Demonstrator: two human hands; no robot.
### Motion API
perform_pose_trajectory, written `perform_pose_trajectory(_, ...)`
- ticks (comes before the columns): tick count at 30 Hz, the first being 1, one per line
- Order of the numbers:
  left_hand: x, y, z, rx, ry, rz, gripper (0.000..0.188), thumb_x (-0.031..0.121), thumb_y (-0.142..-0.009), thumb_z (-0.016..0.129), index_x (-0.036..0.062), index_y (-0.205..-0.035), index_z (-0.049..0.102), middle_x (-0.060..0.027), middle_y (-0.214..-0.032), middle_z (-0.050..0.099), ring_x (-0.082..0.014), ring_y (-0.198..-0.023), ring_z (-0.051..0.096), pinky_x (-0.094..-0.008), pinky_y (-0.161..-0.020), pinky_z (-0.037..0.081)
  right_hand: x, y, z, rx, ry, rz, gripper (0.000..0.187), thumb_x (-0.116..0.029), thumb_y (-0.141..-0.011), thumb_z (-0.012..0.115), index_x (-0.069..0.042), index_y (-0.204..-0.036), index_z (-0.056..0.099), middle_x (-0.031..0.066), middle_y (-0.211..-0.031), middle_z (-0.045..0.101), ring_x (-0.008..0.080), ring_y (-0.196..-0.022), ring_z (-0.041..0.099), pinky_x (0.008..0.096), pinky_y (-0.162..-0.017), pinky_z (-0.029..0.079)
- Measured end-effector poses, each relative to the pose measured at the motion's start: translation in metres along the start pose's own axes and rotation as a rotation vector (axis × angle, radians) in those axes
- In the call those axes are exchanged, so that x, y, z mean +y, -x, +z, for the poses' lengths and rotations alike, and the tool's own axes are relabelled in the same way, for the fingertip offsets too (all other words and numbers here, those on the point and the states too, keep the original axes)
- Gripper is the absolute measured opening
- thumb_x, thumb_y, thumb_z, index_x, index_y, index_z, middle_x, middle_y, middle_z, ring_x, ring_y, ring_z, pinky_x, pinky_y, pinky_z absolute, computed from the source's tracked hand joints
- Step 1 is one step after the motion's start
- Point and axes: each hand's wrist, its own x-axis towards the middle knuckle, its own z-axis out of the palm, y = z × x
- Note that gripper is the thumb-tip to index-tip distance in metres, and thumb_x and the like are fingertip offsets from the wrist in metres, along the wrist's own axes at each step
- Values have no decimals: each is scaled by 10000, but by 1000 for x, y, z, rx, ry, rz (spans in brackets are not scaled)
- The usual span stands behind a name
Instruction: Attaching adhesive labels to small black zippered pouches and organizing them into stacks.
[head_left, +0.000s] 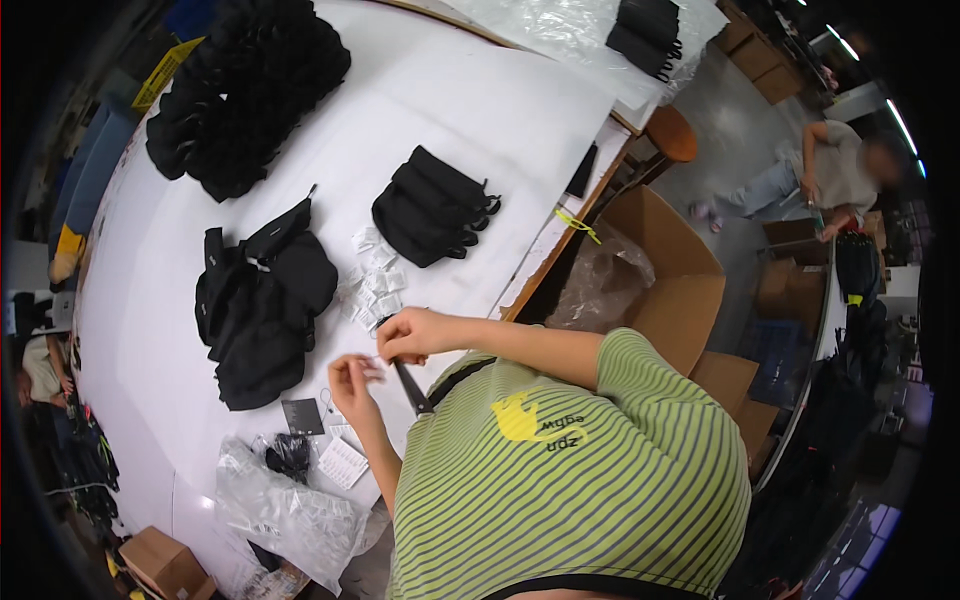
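My right hand (408,336) is closed in a pinch over the white table (510,120); what its fingers hold is too small to make out. A dark tapered strip (410,388) runs from beneath this hand toward my shirt. Beside it, my left hand (355,382) has its fingers bent together, slightly blurred, its contents unclear. Just beyond the hands lies a loose pile of small white packets (376,284). To the left rests a heap of black fabric bags (268,310) with straps. Farther off is a neat row of stacked black pouches (430,208).
A large black pile (250,90) covers the far left. Clear plastic bags (290,505), a dark card (303,417) and a printed white sheet (343,463) lie near my left arm. An open cardboard box (680,270) stands right of the table edge; another person (840,170) sits beyond.
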Motion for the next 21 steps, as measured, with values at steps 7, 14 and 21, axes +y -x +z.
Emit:
perform_pose_trajectory(7, -99, -109, -117, 403, 876, -601, 1164, 526, -635, 756, -47, -1376, 65, -153, -1317, 342, -275, -1145, 391, -406, -1000, 291, -6, 20, -21, 124, 86, 10, 163, -153, -869, 568, 4, -851, 608, 19, -642, 553, 54, -482, 468, 205, -436, 375)
perform_pose_trajectory(14, -97, -156, -112, 590, 1110, -449, 458, 368, -699, 748, 83, -1024, 595, -79, -981, 637, -297, -922, 594, -458, -815, 487, 2, 20, -11, 175, -17, 96, 136, -120, -869, 545, 8, -839, 578, 19, -649, 524, 69, -502, 465, 211, -442, 370)
perform_pose_trajectory(21, -106, -134, -117, 590, 989, -296, 399, 117, -719, 718, -14, -1052, 542, -140, -1006, 607, -294, -861, 617, -476, -652, 530, -3, 20, -12, 196, 1, 124, 125, -131, -853, 552, -11, -815, 550, 11, -647, 513, 66, -488, 452, 203, -427, 348)
